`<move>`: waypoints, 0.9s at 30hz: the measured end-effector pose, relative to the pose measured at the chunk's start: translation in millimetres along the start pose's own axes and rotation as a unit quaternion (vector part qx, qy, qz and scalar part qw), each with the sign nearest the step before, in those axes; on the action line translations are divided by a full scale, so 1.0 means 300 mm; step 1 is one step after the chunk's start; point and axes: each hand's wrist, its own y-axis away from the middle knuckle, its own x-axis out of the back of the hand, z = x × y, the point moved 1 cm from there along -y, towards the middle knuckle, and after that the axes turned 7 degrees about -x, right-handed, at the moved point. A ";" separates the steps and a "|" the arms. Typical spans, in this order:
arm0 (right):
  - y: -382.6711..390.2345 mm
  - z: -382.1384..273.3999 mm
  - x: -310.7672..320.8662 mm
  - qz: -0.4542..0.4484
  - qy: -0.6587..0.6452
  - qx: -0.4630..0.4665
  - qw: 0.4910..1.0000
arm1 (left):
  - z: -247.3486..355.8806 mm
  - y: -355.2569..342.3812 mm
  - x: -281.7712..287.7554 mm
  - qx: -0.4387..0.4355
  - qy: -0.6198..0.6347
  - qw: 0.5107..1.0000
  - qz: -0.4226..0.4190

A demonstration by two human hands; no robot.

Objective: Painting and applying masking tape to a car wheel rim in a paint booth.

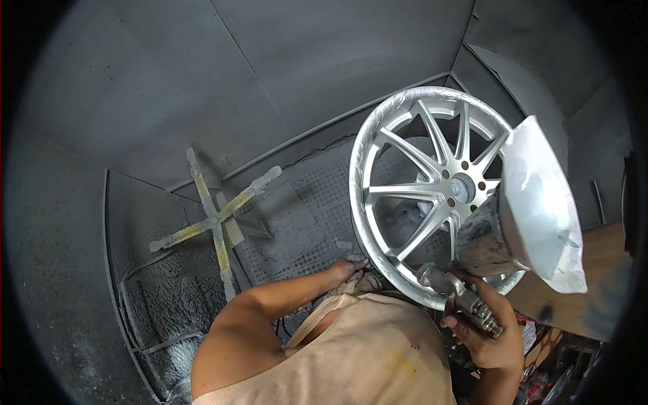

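A silver multi-spoke wheel rim [435, 152] fills the centre right, facing up toward me, its outer lip streaked and shiny. My right hand [489, 331] grips a metal spray gun [466, 300] at lower right. The gun's paint-smeared cup [482, 239] has a large, pale, flared piece [540, 202] on top, covering part of the rim. My left hand [347, 266] is closed beside the rim's lower left edge; what it holds is too small and shadowed to make out.
A taped cross-shaped stand [216, 220] is at left, near a grey-crusted metal frame [162, 341]. Grey booth walls [304, 54] surround a perforated grey floor [310, 202]. A wooden board [574, 283] and assorted clutter [540, 378] sit at lower right.
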 end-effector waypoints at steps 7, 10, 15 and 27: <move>-0.057 0.035 -0.045 0.048 -0.049 -0.007 0.998 | 0.041 -0.013 0.019 0.004 -0.063 0.998 0.005; -0.063 0.012 -0.029 0.077 -0.089 -0.003 0.993 | 0.096 -0.034 0.019 -0.005 -0.069 0.997 0.015; -0.105 0.009 -0.002 0.081 -0.097 -0.022 0.992 | 0.133 -0.169 0.069 -0.048 -0.103 0.993 -0.018; -0.177 -0.031 -0.037 0.166 -0.133 -0.088 0.973 | 0.134 -0.361 0.119 -0.178 -0.301 0.906 -0.238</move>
